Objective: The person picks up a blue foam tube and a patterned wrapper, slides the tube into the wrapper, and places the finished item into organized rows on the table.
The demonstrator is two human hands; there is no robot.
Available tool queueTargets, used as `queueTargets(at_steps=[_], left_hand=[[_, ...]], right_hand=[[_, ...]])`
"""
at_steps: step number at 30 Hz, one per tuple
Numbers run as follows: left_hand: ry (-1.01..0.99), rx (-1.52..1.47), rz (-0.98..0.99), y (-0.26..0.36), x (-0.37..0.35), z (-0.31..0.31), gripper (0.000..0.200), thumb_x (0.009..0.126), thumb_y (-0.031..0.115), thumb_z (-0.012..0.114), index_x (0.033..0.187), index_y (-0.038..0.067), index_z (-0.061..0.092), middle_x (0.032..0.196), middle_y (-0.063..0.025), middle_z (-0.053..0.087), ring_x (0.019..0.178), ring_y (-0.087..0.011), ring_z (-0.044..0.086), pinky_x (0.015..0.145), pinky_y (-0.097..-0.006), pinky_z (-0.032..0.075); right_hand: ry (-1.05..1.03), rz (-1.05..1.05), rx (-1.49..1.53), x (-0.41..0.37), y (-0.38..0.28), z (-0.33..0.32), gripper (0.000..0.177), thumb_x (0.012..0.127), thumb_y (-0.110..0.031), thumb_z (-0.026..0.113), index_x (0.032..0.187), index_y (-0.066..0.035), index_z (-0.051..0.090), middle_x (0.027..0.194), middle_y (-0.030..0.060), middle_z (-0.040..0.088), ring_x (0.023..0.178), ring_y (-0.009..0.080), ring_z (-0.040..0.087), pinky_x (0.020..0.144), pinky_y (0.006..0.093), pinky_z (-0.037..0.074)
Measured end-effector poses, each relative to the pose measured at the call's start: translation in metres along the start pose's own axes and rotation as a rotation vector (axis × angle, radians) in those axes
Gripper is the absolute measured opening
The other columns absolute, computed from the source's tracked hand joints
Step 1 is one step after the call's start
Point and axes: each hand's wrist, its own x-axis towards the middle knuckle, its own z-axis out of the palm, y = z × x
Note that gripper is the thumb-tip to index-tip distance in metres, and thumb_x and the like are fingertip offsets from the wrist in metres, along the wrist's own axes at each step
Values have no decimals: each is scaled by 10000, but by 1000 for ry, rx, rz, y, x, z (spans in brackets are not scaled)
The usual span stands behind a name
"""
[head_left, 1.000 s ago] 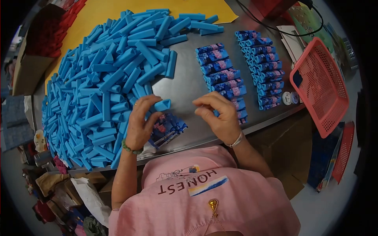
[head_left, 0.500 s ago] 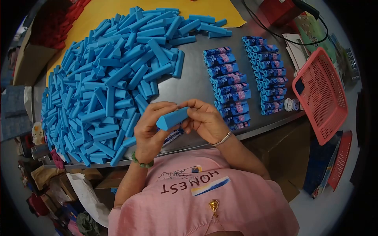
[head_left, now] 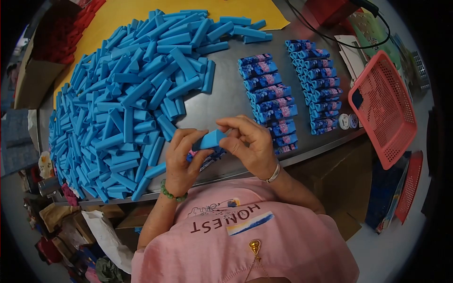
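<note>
Between my two hands is one plain blue triangular piece [head_left: 208, 140], held above the table's front edge. The fingers and thumb of my left hand [head_left: 183, 153] are closed on its left part. My right hand [head_left: 249, 144] pinches its right end between thumb and fingers. Just below the piece, partly hidden by my hands, lie some printed wrappers [head_left: 212, 159]. To the left spreads a large heap of blue pieces [head_left: 127, 99]. Right of my hands stand two columns of pieces in dark blue and pink printed wrap, a nearer one [head_left: 273, 101] and a farther one [head_left: 322, 85].
A pink perforated basket [head_left: 384, 111] leans at the metal table's [head_left: 222, 75] right edge, near two small round lids [head_left: 348, 121]. Yellow sheeting [head_left: 245, 10] lies at the back. A box of red pieces [head_left: 40, 70] stands at the far left. A black cable loops at the back right.
The blue piece has turned in my hands, and its triangular end no longer faces left. My right hand has changed its hold, with the fingers more raised. The view has shifted slightly.
</note>
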Motion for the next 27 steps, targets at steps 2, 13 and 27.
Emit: queueTargets(at_steps=[2,13,27], left_hand=[[54,273,99,-3,-4,3,395,689,83,766,1055,24,628,958,-127,564,897,-256,563,760,-321,461],[-202,485,-94,-26,-25,-19,317,627,91,784,894,35,622,842,-89,552,798,-276,536,682,-358,433],[200,217,-65,-46,-36,-5,90,775,-25,660,855,14,647,819,-92,581,751,-226,556,665,-307,446]], right_hand=[[-56,-69,-253,-1,-10,3,239,805,-22,676,1037,12,632,903,50,587,693,75,560,566,192,454],[154,-54,-197,-2,19,-12,162,762,-16,698,912,-8,636,834,49,576,606,98,521,503,215,433],[67,-27,-199,-7,20,-19,182,808,60,638,988,41,613,927,45,518,666,59,503,538,166,446]])
